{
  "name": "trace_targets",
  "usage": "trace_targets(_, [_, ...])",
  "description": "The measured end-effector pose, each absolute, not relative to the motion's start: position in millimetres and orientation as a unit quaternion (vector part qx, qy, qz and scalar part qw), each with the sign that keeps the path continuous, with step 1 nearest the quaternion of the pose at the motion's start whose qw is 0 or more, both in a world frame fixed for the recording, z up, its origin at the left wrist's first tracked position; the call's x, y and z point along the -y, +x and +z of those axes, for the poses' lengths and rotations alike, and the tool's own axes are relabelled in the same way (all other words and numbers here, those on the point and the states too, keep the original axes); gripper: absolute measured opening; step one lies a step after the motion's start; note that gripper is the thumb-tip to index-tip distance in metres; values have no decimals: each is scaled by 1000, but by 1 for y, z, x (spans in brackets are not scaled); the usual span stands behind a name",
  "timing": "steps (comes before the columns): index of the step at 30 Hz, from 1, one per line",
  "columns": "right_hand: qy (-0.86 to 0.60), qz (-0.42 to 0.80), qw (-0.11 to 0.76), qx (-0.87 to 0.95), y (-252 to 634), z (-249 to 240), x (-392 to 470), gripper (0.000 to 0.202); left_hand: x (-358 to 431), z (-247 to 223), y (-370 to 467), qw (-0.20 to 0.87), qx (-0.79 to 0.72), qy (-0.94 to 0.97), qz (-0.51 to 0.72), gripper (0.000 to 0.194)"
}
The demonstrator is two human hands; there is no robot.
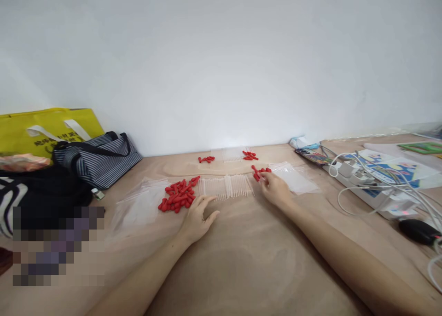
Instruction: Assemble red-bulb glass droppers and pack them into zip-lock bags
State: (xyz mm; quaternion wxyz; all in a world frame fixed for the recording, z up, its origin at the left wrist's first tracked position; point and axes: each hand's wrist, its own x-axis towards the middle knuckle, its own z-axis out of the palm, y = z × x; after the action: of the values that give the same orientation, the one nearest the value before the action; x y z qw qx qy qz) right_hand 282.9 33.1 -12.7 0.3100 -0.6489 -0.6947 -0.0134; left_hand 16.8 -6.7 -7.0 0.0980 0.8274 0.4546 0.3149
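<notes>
My left hand (199,218) is open, fingers stretched toward a row of thin pale sticks (226,187) and thumb apart. Just beyond its knuckles lies a heap of small red bulb-ended pieces (177,197). At the right end of the row, my right hand (276,189) pinches at a small red bulb-ended piece (254,169); its fingertips partly hide the piece. A few more red pieces (265,169) lie right beside those fingers. Clear plastic bags (141,203) are spread left of the heap, and other clear bags (293,177) lie beyond my right wrist.
Near the wall are two small red groups (206,159) (250,155) with more pale sticks (232,156) between. A striped bag (100,162) and yellow bag (51,127) stand left. White cables and a power strip (373,194) lie right, by a black mouse-like object (419,232).
</notes>
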Motion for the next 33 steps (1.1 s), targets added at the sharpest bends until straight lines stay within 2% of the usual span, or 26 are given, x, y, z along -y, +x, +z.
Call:
trace_targets(5, [-738, -1, 245, 629, 301, -12, -42, 26, 7, -6, 19, 109, -439, 844, 289, 16])
trace_targets(21, [-799, 52, 129, 585, 287, 0, -36, 42, 6, -8, 19, 86, -438, 848, 286, 14])
trace_targets(26, [-801, 29, 135, 583, 287, 1, -35, 44, 0, -8, 13, 5, -484, 823, 296, 10])
trace_targets(33, [-752, 29, 149, 641, 269, 6, -30, 33, -11, 0, -2, -164, -628, 717, 255, 14])
